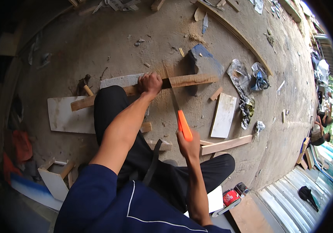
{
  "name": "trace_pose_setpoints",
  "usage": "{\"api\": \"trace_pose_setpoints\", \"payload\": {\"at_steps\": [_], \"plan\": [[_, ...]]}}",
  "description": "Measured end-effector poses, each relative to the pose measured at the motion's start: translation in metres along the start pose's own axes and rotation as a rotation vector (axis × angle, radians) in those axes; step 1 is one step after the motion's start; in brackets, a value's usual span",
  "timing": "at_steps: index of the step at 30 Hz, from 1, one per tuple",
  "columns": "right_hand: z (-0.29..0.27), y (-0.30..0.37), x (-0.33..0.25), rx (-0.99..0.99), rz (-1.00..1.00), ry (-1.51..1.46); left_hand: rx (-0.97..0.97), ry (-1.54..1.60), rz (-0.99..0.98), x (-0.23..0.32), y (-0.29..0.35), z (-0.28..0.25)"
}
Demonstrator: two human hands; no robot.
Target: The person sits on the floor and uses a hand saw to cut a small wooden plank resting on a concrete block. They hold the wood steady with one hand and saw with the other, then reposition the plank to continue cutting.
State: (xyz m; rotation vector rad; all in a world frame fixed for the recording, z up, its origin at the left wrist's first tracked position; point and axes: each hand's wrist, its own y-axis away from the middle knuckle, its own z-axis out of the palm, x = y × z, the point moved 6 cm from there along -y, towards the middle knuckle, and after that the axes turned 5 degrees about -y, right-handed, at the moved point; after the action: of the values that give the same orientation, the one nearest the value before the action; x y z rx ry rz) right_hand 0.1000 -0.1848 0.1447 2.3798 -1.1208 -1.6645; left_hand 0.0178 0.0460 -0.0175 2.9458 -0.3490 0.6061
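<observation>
1. From where I stand, the person sits low over the floor [162, 58], leaning above a length of timber [193, 80] that runs across in front of them.
2. The left hand [150, 82] is on top of that timber near its middle, fingers curled down over it in a tight fist, with little gap showing.
3. The right hand [189, 145] has its fingers wrapped around the orange handle [184, 126] of a handsaw; some fingertips are hidden from me.
4. The saw's thin blade [175, 100] reaches forward from the handle and crosses the timber just right of the left hand, its far end blurred.
5. The timber's left part passes under the person's left knee [110, 95], and its right part lies over a blue-grey block [207, 60]; I can't tell how firmly it sits there.
6. Beyond the left hand, a pale slab [121, 80] lies alongside the timber, near a wooden-handled tool [88, 90].
7. A white board [67, 118] lies to the left, and a smaller white panel [224, 115] to the right, above a narrow wooden strip [227, 145].
8. Crumpled plastic [238, 72] is strewn on the right, and a patch of sawdust [197, 38] shows past the block.
</observation>
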Motion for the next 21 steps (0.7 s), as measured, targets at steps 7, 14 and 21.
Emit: {"api": "trace_pose_setpoints", "payload": {"at_steps": [7, 14, 21], "plan": [[-0.006, 0.027, -0.03, -0.052, -0.02, 0.038, -0.001, -0.022, -0.03, -0.008, -0.004, -0.004], [0.007, -0.004, 0.006, -0.013, 0.097, -0.038, -0.005, -0.009, 0.004, 0.001, 0.0, 0.0], [-0.012, 0.046, -0.023, -0.026, 0.018, 0.067, 0.002, -0.029, -0.033, -0.003, -0.006, -0.008]]}}
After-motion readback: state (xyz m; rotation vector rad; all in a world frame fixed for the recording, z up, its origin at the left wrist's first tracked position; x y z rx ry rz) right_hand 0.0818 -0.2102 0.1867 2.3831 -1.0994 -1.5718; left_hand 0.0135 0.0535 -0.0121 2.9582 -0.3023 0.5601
